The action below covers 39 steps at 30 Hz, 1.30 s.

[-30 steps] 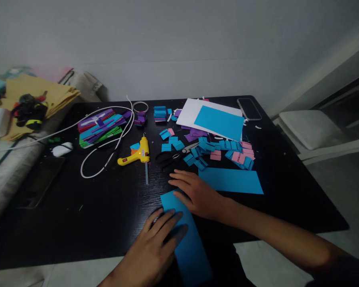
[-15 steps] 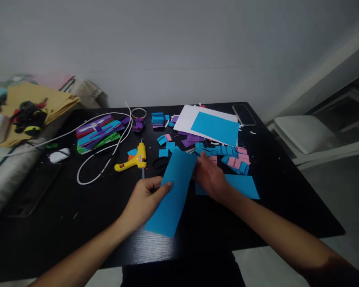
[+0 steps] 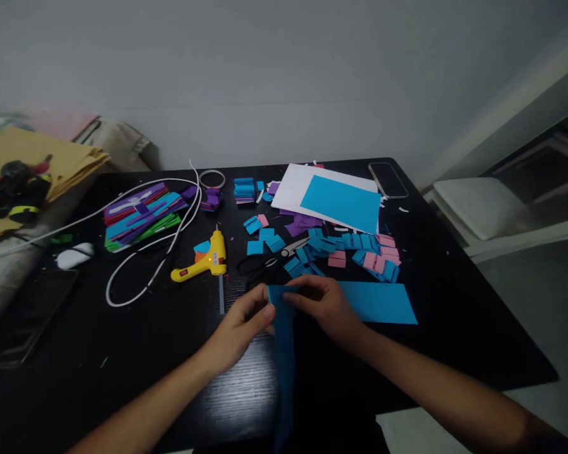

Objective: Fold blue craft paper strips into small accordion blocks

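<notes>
Plain grey wall [image 3: 284, 82] stood behind a black wood-grain table [image 3: 464, 309]; a yellow plastic glue gun [image 3: 216, 255] on it served as landmark. A bright blue rectangular paper strip [image 3: 283, 353] was in both hands, right of the glue gun and closer to the person. Its long axis ran from the grip back toward the body, so most of it lay on the near side of the fingers, seen close to edge-on. Both hands were at the far end: bare left hand [image 3: 246, 321] on the glue-gun side, bare right hand [image 3: 329, 309] farther from the gun. Left thumb and fingers pinched the left edge. Right thumb and fingertips pressed together on the far edge; exact contact too dark to tell. Right of the gun also lay black-handled metal scissors [image 3: 284, 253], folded blue and pink paper pieces [image 3: 355, 243] and a flat blue paper rectangle [image 3: 381, 302].
</notes>
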Tool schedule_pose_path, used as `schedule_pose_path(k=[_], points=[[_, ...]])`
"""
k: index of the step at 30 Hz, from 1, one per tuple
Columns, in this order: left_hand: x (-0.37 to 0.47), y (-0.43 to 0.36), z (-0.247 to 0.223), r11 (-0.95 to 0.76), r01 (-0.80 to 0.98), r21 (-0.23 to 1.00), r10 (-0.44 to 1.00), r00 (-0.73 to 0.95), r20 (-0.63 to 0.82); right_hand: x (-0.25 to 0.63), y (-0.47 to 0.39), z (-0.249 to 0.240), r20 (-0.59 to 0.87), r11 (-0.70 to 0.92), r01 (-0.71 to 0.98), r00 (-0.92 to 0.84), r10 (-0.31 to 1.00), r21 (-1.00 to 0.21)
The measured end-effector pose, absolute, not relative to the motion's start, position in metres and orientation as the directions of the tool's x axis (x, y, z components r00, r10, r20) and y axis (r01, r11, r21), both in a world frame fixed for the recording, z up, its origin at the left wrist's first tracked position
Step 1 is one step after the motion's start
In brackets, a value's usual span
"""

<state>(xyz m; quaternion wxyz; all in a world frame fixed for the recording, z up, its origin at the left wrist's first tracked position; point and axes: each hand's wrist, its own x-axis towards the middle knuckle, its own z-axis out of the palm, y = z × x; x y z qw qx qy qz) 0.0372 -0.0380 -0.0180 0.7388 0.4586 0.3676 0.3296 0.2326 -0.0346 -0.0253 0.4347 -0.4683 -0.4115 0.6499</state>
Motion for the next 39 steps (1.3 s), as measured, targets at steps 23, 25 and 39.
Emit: schedule_pose_path(k=[23,25,39], points=[[0.039,-0.032,-0.015,0.367,-0.077,0.927,0.839,0.458,-0.294,0.234,-0.041,-0.021,-0.321,-0.395,-0.234,-0.296,0.899,-0.889],[0.037,-0.032,-0.013,0.357,-0.042,0.933,0.834,0.464,-0.298,0.235,-0.041,-0.021,-0.32,-0.396,-0.238,-0.302,0.898,-0.887],[0.032,-0.029,-0.013,0.32,0.046,0.946,0.842,0.443,-0.307,0.237,-0.042,-0.021,-0.338,-0.421,-0.232,-0.326,0.883,-0.877]])
